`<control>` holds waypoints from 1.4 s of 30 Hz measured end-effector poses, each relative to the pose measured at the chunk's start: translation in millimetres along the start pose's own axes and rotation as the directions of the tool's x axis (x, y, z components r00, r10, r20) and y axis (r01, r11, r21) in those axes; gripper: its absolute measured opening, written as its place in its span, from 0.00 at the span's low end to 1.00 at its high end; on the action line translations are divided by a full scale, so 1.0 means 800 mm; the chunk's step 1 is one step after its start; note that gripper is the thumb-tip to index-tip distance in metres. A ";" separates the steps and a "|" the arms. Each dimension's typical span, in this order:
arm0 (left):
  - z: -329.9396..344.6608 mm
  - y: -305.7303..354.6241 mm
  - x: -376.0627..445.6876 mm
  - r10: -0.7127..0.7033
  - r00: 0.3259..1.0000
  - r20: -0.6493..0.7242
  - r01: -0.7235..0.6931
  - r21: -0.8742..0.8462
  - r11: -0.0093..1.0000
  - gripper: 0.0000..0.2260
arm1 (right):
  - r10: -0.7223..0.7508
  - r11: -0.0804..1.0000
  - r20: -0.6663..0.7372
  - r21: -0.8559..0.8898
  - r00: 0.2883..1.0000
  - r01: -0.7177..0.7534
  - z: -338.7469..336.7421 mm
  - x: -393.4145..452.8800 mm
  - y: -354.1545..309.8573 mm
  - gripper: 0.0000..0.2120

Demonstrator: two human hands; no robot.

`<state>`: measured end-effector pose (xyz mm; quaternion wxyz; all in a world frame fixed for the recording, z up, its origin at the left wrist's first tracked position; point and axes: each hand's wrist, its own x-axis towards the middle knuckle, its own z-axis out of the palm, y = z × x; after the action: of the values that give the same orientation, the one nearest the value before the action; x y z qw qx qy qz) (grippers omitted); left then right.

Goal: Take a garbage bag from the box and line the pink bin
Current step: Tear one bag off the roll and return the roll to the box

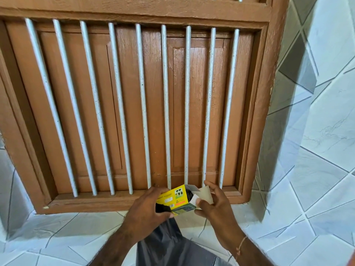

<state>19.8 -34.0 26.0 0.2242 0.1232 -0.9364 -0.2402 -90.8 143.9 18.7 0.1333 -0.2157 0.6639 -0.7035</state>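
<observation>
Early step: opening the box (173,198), held low at 6 o'clock before the barred window (146,104). Left hand (148,210) wrapped round its body and a grey bag (169,244) hanging below; right hand (213,204) pinching the flap (204,193) at 3 o'clock. Next: probably reclosing or setting the box down, then finding the bin, not in view.

A brown wooden window (134,104) with white bars (166,104) sits in a pale tiled wall (317,141).

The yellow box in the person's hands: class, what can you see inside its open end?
Inside the yellow box, held by the left hand, something dark, probably rolled bags, shows at the open end. The right hand holds the flap open. The box walls hide how many remain.
</observation>
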 end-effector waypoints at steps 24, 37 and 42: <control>0.004 0.013 0.009 0.019 1.000 -0.010 -0.018 0.067 0.998 0.30 | -0.262 0.947 -0.191 -0.240 0.946 0.214 0.039 -0.011 0.003 0.18; 0.009 0.025 0.009 0.040 0.999 -0.032 -0.035 0.142 0.989 0.30 | -0.164 0.980 -0.281 -0.156 0.946 0.123 0.051 -0.003 0.011 0.06; 0.011 0.031 0.010 0.034 0.999 -0.038 -0.028 0.147 0.989 0.31 | -0.162 0.986 -0.335 -0.101 0.928 0.135 0.058 -0.006 0.013 0.05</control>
<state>5.7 -12.2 34.7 0.2373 0.1297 -0.9485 -0.1647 -65.2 104.5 8.7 -0.0458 -0.1450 0.6849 -0.7126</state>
